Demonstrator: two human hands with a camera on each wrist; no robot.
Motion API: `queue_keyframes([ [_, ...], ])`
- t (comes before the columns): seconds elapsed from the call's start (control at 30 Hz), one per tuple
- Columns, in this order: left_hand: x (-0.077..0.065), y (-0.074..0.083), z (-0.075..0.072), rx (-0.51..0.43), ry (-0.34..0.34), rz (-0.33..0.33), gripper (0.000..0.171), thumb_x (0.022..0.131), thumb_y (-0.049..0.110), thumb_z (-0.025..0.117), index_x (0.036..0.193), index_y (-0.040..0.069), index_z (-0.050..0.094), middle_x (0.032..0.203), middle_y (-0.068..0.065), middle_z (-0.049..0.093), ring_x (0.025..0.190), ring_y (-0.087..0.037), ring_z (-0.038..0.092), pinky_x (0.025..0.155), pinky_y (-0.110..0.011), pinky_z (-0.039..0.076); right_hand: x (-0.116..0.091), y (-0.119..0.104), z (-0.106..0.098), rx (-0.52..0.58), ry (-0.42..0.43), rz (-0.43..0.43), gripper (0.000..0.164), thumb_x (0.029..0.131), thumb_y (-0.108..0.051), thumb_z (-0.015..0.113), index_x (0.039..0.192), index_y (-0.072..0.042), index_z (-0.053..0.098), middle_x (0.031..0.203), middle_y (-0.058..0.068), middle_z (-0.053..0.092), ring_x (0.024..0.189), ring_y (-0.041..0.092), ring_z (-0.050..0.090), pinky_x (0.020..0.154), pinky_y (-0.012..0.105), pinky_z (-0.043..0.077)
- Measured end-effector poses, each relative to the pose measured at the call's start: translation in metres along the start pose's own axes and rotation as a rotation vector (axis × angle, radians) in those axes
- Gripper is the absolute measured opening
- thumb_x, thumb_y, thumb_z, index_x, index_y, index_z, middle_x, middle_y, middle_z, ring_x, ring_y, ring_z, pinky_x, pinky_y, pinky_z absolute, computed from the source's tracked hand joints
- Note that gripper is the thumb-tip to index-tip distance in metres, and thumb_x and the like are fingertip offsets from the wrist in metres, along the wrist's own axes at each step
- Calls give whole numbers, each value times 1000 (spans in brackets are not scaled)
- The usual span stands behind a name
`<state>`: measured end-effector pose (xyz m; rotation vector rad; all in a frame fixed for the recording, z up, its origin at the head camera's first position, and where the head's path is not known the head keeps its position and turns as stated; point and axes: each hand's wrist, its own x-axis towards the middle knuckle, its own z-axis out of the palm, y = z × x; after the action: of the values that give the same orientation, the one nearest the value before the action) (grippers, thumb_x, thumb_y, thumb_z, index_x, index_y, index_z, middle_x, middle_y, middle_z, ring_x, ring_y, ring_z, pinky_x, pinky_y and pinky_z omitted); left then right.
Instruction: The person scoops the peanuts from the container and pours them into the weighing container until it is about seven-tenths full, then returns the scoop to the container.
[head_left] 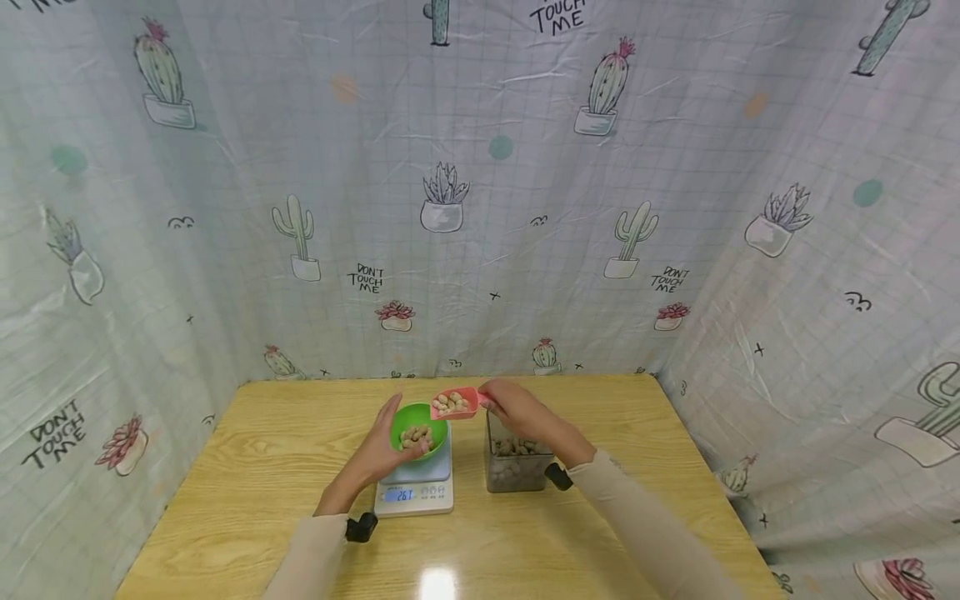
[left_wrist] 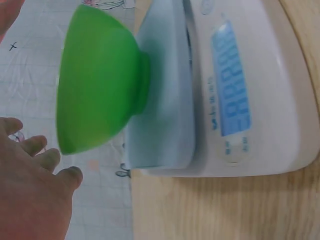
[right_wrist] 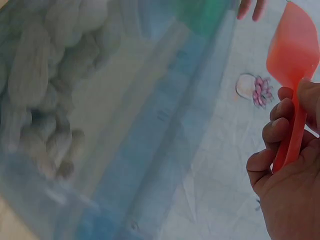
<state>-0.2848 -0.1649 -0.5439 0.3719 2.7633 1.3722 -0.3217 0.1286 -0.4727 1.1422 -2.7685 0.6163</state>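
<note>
A green bowl (head_left: 398,427) with peanuts (head_left: 417,437) in it stands on a white kitchen scale (head_left: 441,502), whose blue display is lit. My left hand (head_left: 381,450) is at the bowl's left side, thumb and fingers spread; in the left wrist view the fingers look loosely extended beside the bowl (left_wrist: 100,82), not curled round it. My right hand (head_left: 519,410) grips the handle of a pinkish-red scoop (right_wrist: 295,47). Peanuts (head_left: 452,403) lie in the scoop, which is held level over the bowl's right edge. The bowl's underside hides its contents in the left wrist view.
A clear square container (head_left: 516,478) with peanuts inside stands right of the scale, under my right forearm. The wooden table (head_left: 292,450) meets a cactus-print curtain (head_left: 480,275) at its back and sides.
</note>
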Motion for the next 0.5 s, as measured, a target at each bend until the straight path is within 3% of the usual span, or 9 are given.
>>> queue_keyframes([
  [0.2, -1, -10, 6, -15, -33, -39, 112, 80, 44, 78, 159, 13, 5, 165, -18, 9, 146, -49, 23, 110, -67, 30, 9, -7, 14, -42, -80, 72, 28, 106, -23, 43, 125, -9, 58, 120, 7, 64, 113, 22, 61, 95, 39, 50],
  [0.5, 0, -19, 10, -7, -54, -91, 116, 81, 47, 77, 158, 4, 2, 163, -23, 7, 145, -49, 23, 112, -64, 29, 27, -19, 17, -178, -165, 93, 23, 105, -27, 45, 120, -16, 59, 105, -1, 63, 90, 12, 58, 79, 30, 49],
])
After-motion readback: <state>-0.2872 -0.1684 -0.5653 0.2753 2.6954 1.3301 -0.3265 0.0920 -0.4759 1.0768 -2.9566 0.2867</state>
